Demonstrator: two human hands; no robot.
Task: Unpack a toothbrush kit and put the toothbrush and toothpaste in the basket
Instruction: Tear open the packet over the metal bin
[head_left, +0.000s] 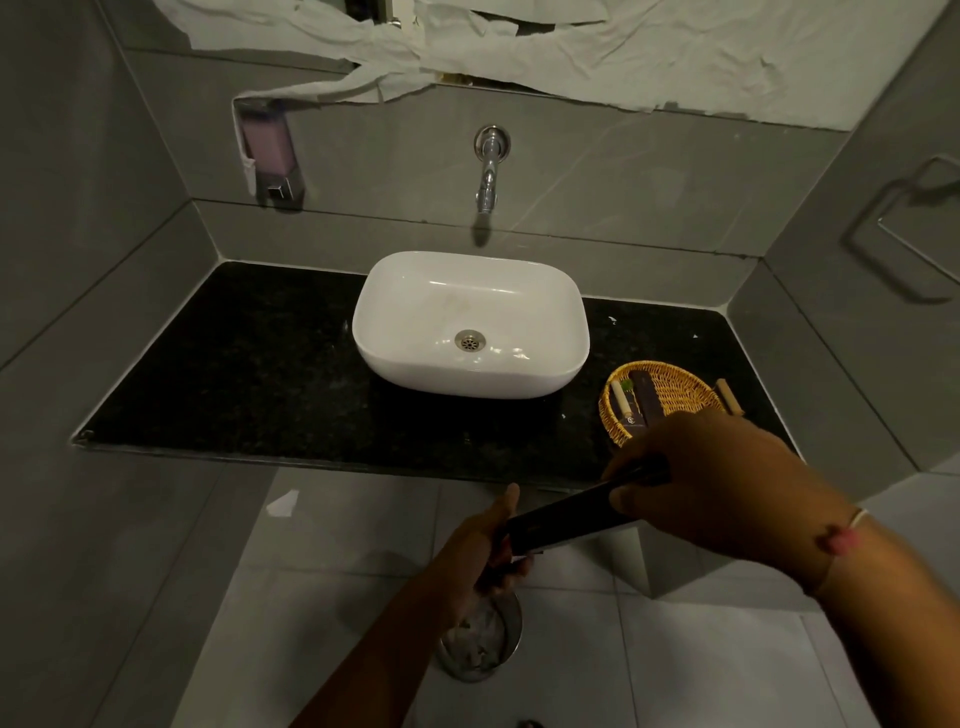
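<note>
I hold a long dark toothbrush kit box (563, 514) in front of the counter edge, tilted up to the right. My left hand (485, 556) grips its lower left end. My right hand (711, 488) grips its upper right end. A round wicker basket (675, 395) sits on the black counter at the right, just beyond my right hand. Inside it lie dark flat packets and a pale stick-like item (619, 395). The contents of the box are hidden.
A white basin (470, 322) stands mid-counter under a wall tap (488, 171). A soap dispenser (267, 150) hangs at left. A small pale wooden item (727, 397) lies right of the basket. A metal bin (480, 644) stands on the floor below my left hand.
</note>
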